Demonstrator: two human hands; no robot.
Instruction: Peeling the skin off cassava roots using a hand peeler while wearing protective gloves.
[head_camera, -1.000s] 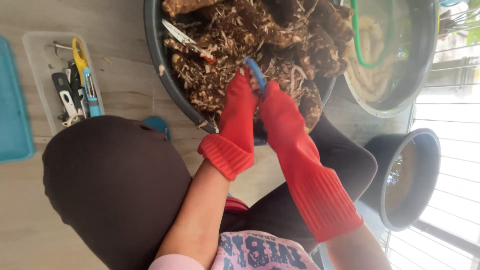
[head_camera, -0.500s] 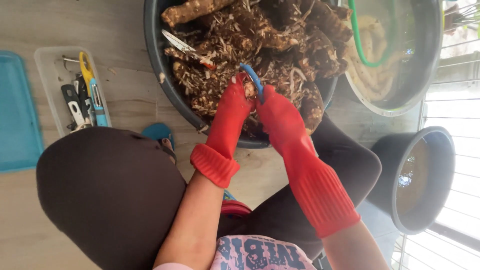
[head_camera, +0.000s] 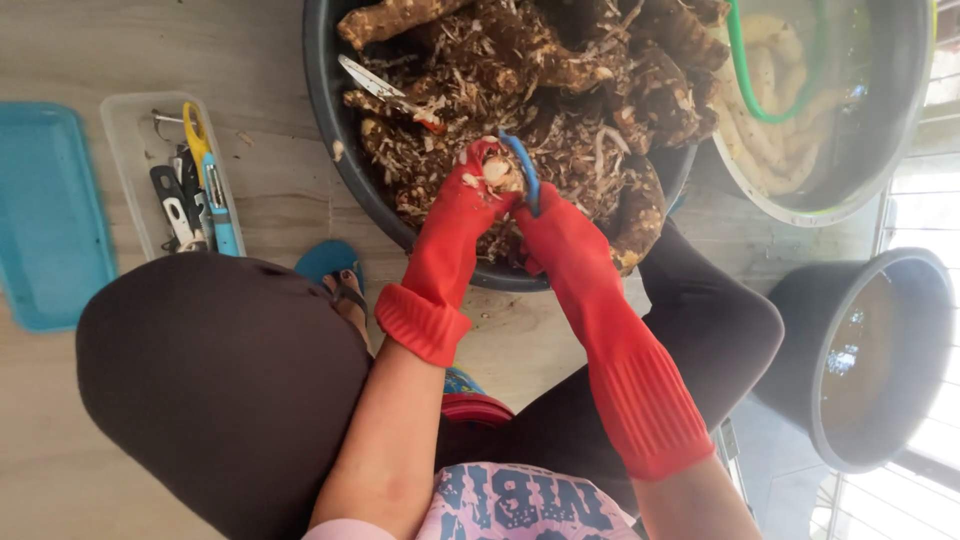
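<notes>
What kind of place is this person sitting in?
Probably a home floor or porch used for preparing food. A big dark basin of brown roots sits on the floor, red-gloved hands peel one, and a tray of peelers lies nearby.

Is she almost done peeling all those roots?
Not nearly. Done: pale peeled roots lie in the metal bowl. In hand: the left hand holds a partly peeled root, the right hand a blue peeler. Left: many brown unpeeled roots fill the black tub.

Bare floor left of the black basin; tool tray and knee crowd it.
</notes>
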